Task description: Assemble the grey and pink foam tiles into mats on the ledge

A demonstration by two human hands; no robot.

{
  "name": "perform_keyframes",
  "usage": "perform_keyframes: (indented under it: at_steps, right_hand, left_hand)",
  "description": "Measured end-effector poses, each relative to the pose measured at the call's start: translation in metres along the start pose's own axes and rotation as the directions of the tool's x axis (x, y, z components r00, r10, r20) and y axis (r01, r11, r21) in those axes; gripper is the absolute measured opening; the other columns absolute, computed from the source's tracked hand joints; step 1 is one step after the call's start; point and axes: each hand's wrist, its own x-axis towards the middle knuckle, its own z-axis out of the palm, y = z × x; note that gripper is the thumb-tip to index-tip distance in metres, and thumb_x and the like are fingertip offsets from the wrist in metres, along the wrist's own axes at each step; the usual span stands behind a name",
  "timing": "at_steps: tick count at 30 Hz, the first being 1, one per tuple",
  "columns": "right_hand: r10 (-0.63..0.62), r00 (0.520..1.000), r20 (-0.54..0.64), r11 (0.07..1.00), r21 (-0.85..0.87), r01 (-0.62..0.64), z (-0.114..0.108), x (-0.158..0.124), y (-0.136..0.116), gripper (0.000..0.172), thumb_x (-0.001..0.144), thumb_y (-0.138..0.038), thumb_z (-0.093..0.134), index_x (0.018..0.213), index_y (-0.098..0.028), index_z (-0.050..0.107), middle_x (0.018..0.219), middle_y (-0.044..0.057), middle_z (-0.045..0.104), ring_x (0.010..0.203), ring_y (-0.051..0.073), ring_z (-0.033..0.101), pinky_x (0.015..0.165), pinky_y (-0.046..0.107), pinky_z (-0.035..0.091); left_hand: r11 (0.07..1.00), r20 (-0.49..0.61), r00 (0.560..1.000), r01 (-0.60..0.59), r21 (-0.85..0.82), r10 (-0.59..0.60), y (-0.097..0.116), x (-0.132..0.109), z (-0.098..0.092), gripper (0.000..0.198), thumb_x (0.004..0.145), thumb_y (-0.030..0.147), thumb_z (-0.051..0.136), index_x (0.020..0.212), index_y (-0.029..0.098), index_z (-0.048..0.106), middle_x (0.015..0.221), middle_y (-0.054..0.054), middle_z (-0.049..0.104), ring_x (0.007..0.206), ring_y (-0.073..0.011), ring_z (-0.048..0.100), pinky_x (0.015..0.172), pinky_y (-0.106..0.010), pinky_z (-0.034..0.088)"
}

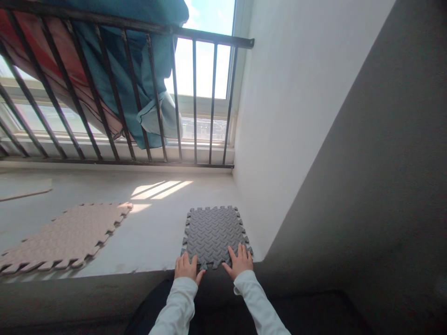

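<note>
A grey foam puzzle mat tile (213, 232) lies flat on the white sill (157, 232), close to the right wall. My left hand (187, 268) rests on the tile's near left corner with the fingers curled over the edge. My right hand (239, 263) lies flat on the near right corner, fingers spread. Both arms wear white sleeves.
A beige foam tile (66, 235) lies to the left on the sill. A black metal railing (132, 97) stands in front of the window, with teal and red cloth (139, 70) draped over it. A white wall (296, 116) rises at the right, and a dark ledge edge (87, 288) runs below.
</note>
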Motion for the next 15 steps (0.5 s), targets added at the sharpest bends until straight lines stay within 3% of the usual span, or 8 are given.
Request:
perform_keyframes:
  at_steps: [15]
  right_hand:
    - [0.039,0.999,-0.004,0.999,-0.014,-0.039,-0.007,0.010,0.009,0.067,0.075,-0.063,0.039,0.133,-0.030,0.030,0.142,0.012,0.024,0.130,0.028,0.019,0.101,0.046,0.016]
  left_hand:
    - [0.995,-0.064,0.995,-0.075,-0.068,0.071,0.002,0.012,0.008,0.041,0.068,0.039,0.057,0.104,0.019,0.061,0.118,-0.013,0.052,0.109,-0.0276,0.044,0.099,-0.041,0.024]
